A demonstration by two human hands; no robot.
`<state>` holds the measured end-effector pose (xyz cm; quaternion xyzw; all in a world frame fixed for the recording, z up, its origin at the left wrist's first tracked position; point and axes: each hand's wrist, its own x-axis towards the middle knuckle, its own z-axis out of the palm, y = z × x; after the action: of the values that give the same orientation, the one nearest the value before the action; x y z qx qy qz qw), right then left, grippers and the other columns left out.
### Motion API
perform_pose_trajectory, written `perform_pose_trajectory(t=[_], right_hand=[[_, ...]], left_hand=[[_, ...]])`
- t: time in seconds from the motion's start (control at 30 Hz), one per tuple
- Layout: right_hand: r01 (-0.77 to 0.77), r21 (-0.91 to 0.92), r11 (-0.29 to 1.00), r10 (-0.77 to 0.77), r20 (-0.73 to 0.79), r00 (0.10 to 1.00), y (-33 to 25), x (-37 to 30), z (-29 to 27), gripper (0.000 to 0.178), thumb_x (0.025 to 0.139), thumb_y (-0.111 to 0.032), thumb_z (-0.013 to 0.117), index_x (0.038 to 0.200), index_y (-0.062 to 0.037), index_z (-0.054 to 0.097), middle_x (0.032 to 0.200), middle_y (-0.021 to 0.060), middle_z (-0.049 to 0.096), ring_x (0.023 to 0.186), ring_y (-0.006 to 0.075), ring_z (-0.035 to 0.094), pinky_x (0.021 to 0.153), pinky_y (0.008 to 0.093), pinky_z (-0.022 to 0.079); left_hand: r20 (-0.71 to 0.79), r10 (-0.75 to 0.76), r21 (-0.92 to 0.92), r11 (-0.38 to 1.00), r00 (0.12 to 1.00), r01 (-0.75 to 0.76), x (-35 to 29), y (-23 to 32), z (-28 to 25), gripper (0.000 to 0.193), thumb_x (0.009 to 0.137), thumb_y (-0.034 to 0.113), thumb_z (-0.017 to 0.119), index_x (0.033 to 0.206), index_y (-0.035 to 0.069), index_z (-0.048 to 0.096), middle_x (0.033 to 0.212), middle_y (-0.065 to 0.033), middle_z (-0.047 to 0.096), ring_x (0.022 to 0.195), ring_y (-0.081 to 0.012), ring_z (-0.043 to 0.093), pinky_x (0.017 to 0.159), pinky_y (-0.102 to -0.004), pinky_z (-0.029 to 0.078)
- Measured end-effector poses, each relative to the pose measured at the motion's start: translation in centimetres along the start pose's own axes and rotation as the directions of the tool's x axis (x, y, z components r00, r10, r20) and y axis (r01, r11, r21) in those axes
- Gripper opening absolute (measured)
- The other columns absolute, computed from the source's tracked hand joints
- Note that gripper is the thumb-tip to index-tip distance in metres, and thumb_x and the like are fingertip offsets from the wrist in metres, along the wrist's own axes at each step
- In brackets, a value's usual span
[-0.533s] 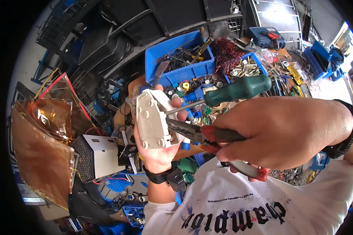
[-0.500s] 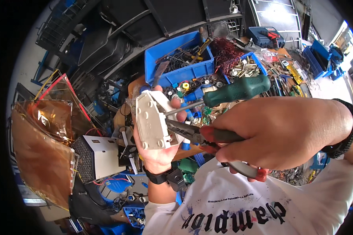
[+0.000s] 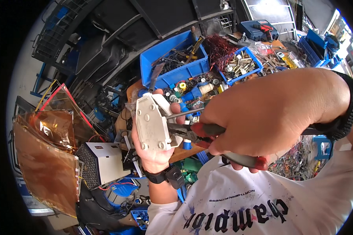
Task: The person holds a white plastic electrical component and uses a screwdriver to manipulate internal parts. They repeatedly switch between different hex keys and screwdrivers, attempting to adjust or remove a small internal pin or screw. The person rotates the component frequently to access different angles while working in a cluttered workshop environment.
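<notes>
My left hand [image 3: 155, 158] is closed around a whitish plastic housing [image 3: 150, 125] with several round studs on its face, held up over the bench. My right hand [image 3: 274, 113] grips pliers [image 3: 243, 159] with red and black handles. Their dark jaws reach in at the housing's right edge; the tips are hidden there. Just above the jaws, a thin metal screwdriver shaft [image 3: 190, 112] runs to the same edge. Its green handle, seen earlier, is now hidden behind my right hand, so whether my fingers touch it does not show.
Behind my hands stands a blue crate [image 3: 174, 64] of tools and wires. Beside it lie a tray of metal parts [image 3: 241, 64] and a red wire bundle [image 3: 221, 49]. A tool case [image 3: 259, 29] sits at back right. Brownish translucent sheets [image 3: 47, 160] stand at left.
My right hand has risen and shifted, covering the screwdriver's green handle. The pliers' upper handle moved slightly left. The housing stays in my left hand, and the view has shifted a little.
</notes>
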<state>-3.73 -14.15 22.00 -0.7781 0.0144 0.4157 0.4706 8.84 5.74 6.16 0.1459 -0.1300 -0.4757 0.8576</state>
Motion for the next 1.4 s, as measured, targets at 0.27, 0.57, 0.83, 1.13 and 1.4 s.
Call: perform_pose_trajectory(t=[0.27,0.57,0.83,1.13,1.4], right_hand=[[-0.178,-0.059,0.982,0.178,-0.01,0.984,-3.3,-0.3,0.4,0.03,0.099,-0.026,0.049,0.095,-0.001,0.065,0.072,0.0067,0.068,0.065,0.0197,0.068,0.063,0.035,0.053],[0.088,-0.471,0.878,-0.306,-0.411,0.859,1.1,0.6,4.9,0.027,0.097,-0.023,0.054,0.092,0.0008,0.066,0.073,0.0095,0.066,0.069,0.0234,0.068,0.064,0.0364,0.054],[-0.169,-0.31,0.935,0.091,-0.252,0.963,1.0,1.1,4.1,0.027,0.099,-0.022,0.051,0.103,0.0009,0.065,0.07,0.0084,0.065,0.066,0.0214,0.067,0.062,0.0347,0.053],[-0.082,0.06,0.995,0.087,-0.088,0.992,1.4,0.1,3.1,0.03,0.103,-0.024,0.044,0.098,0.0024,0.059,0.062,0.004,0.062,0.054,0.0154,0.063,0.054,0.0327,0.051],[-0.097,0.089,0.991,0.103,-0.074,0.992,1.2,-0.4,2.7,0.029,0.103,-0.024,0.046,0.097,0.0024,0.057,0.066,0.0052,0.063,0.059,0.016,0.065,0.057,0.0329,0.052]], left_hand=[[0.001,-0.039,-0.064,0.997,0.999,0.039,0.1,0.1,0.2,0.059,0.102,0.045,0.04,0.147,0.007,0.039,0.121,-0.0283,0.062,0.1,-0.0424,0.068,0.081,-0.0527,0.061],[-0.085,-0.046,0.031,0.998,0.995,0.049,-0.2,0.5,-0.9,0.058,0.101,0.042,0.045,0.147,0.008,0.04,0.121,-0.0286,0.062,0.099,-0.0428,0.068,0.081,-0.052,0.06],[-0.027,-0.074,-0.023,0.997,0.997,0.073,-0.5,-0.3,-1.5,0.059,0.1,0.04,0.048,0.148,0.008,0.038,0.125,-0.0292,0.059,0.103,-0.0442,0.066,0.083,-0.054,0.059],[-0.005,-0.099,-0.045,0.994,0.995,0.099,-0.6,-0.6,-1.0,0.057,0.101,0.041,0.045,0.147,0.009,0.041,0.126,-0.0294,0.059,0.105,-0.0445,0.065,0.085,-0.0575,0.057],[0.047,-0.113,-0.025,0.993,0.992,0.115,-0.3,-0.6,-0.8,0.056,0.1,0.04,0.045,0.148,0.009,0.04,0.127,-0.0285,0.058,0.106,-0.0433,0.065,0.086,-0.0565,0.057]])
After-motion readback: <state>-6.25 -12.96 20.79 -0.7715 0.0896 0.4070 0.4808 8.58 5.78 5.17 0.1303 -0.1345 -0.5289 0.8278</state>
